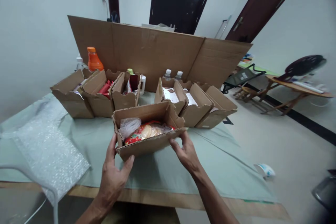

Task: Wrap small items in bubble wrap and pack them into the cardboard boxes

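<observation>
A small open cardboard box (152, 145) is held between my two hands above the front middle of the table. Inside it lie a red printed food packet (148, 131) and a crumpled clear plastic bag (129, 126). My left hand (115, 175) grips the box's left end, thumb on the near wall. At the right front corner, my right hand (186, 150) closes on the box, its fingers partly hidden behind the cardboard. The box tips slightly toward me, so its contents show.
Cardboard bins (101, 106) with packets stand in a row at left, more bins (195, 112) at right. Behind are an orange bottle (94, 61), clear bottles (168, 74) and a tall cardboard panel (147, 49). Bubble wrap (52, 147) covers the table's left side.
</observation>
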Demonstrator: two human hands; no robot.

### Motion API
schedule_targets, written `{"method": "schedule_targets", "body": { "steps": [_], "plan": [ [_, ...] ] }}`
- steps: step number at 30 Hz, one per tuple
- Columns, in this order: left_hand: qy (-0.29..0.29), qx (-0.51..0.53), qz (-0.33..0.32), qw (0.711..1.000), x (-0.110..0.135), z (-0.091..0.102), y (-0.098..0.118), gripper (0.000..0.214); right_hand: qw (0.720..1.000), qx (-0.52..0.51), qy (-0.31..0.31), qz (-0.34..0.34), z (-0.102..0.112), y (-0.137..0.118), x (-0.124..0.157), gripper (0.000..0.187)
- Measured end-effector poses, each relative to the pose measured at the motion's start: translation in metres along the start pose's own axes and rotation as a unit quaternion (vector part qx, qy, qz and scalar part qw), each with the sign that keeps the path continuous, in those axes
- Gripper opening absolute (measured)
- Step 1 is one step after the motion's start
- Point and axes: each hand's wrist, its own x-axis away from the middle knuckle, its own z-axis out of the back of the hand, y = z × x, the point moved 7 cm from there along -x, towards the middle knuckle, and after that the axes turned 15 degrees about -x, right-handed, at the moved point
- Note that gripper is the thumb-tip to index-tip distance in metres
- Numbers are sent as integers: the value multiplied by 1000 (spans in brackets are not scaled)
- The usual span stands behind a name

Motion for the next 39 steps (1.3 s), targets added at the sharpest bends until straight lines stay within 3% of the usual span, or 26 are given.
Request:
{"method": "schedule_targets", "body": {
  "steps": [3,7,11,15,22,28,32,39],
  "plan": [
    [2,3,5,1000,5,5,-8,83,1000,-18,-3,10,-23,17,-24,55],
    [12,-23,-40,999,7,5,-3,82,998,-42,20,29,-52,37,-54,70],
    [23,-55,-82,995,11,0,3,81,997,-9,55,47,-71,44,-66,69],
    [18,-65,-110,992,17,-8,9,81,993,28,66,96,-86,35,-69,61],
    [7,-70,-128,989,27,-24,15,82,992,-26,51,109,-86,49,-63,62],
    [-39,-54,-137,988,32,-54,31,82,992,-92,71,59,-80,79,-57,61],
    [-54,-39,-138,988,9,-81,43,85,988,-92,121,4,-77,98,-54,52],
    [-63,-27,-137,988,-69,-130,50,79,980,-103,161,-49,-70,119,-55,41]
  ]
}}
